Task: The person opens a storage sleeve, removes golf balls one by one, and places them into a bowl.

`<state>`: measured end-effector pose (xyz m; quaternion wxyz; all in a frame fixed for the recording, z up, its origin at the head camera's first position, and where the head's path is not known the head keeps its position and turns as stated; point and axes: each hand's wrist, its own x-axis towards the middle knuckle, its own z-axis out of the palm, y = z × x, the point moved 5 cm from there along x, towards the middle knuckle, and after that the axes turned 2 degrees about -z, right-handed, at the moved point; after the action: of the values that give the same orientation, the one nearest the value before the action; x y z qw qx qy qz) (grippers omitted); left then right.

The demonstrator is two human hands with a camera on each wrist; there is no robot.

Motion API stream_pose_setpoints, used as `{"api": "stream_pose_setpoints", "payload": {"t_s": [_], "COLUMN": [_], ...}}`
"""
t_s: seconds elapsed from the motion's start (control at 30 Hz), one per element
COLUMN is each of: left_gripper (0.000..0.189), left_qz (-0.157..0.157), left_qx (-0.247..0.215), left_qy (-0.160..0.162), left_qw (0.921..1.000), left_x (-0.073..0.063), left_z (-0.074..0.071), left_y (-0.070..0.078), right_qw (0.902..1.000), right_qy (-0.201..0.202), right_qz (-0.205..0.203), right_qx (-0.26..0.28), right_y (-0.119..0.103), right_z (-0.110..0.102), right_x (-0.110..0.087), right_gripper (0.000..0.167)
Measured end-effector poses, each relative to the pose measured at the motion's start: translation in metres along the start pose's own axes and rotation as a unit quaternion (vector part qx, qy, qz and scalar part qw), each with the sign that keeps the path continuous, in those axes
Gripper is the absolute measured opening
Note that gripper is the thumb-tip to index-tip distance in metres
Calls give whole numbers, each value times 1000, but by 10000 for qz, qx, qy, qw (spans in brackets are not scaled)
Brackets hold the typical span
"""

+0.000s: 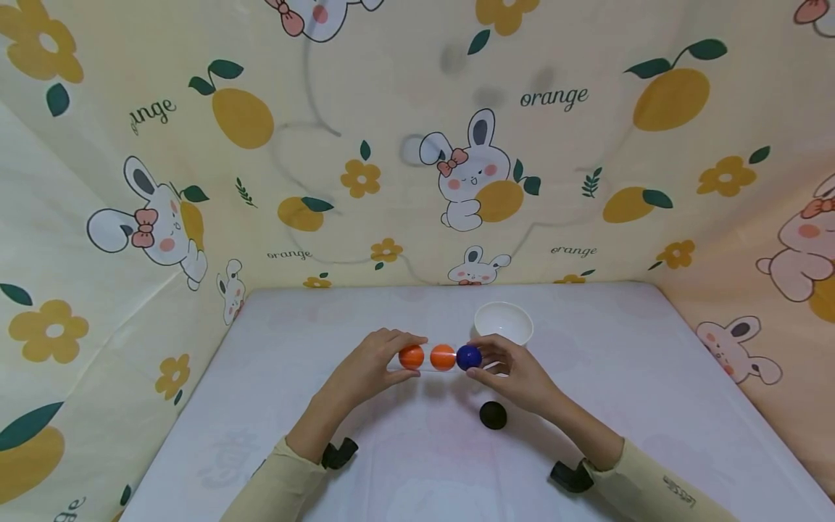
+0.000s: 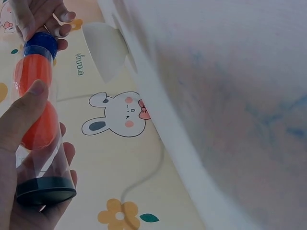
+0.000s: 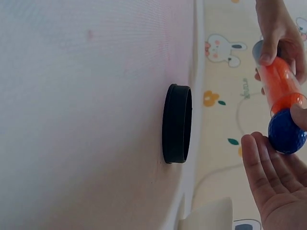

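Observation:
Held level above the table is a clear tube [image 2: 41,165], with two orange balls [image 1: 443,357] inside and a black end cap [image 2: 45,191] at its left end. My left hand [image 1: 375,366] grips the tube around that capped end. At the other end, my right hand [image 1: 522,373] pinches a dimpled blue ball [image 3: 287,132] between thumb and fingers. The ball sits at the tube's mouth; how far inside it is, I cannot tell. Below the right hand, a loose black cap [image 1: 493,415] lies on the table.
Behind the right hand stands a white bowl [image 1: 503,322], partly covered by that hand. The table [image 1: 261,391] has a pale cloth, and patterned fabric walls [image 1: 365,239] rise at its back and sides. Each wrist carries a black camera mount [image 1: 572,477].

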<state>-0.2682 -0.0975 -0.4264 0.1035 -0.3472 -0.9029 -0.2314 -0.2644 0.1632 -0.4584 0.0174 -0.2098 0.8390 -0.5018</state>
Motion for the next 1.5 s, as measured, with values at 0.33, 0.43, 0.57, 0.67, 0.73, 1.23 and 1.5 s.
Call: {"api": "stream_pose_setpoints", "payload": {"t_s": [0.33, 0.43, 0.57, 0.67, 0.73, 1.23, 1.5], "left_gripper": [61, 61, 61, 61, 61, 62, 60], "left_qz": [-105, -138, -179, -198, -202, 51, 61], "left_qx": [-71, -88, -118, -124, -120, -106, -186], "left_qy": [-40, -68, -68, -63, -64, 110, 113], "left_qw": [9999, 9998, 9997, 9997, 9997, 9999, 9997], "left_x": [-1, -1, -1, -1, 0, -1, 0], "left_z": [3, 4, 3, 3, 3, 3, 4], "left_y": [-4, -5, -5, -5, -5, -4, -4], "right_qw": [9999, 9999, 9998, 9997, 9996, 9936, 9893], "right_qy": [0, 2, 73, 157, 217, 785, 877], "right_qz": [-69, -94, -155, -186, -180, -334, -110], "right_qx": [89, 89, 30, 9, -52, -736, -1162], "right_y": [3, 4, 4, 5, 6, 22, 30], "right_z": [-2, -3, -5, -8, -10, -44, -60], "right_x": [0, 0, 0, 1, 1, 8, 10], "right_gripper": [46, 46, 46, 46, 46, 43, 43]}}
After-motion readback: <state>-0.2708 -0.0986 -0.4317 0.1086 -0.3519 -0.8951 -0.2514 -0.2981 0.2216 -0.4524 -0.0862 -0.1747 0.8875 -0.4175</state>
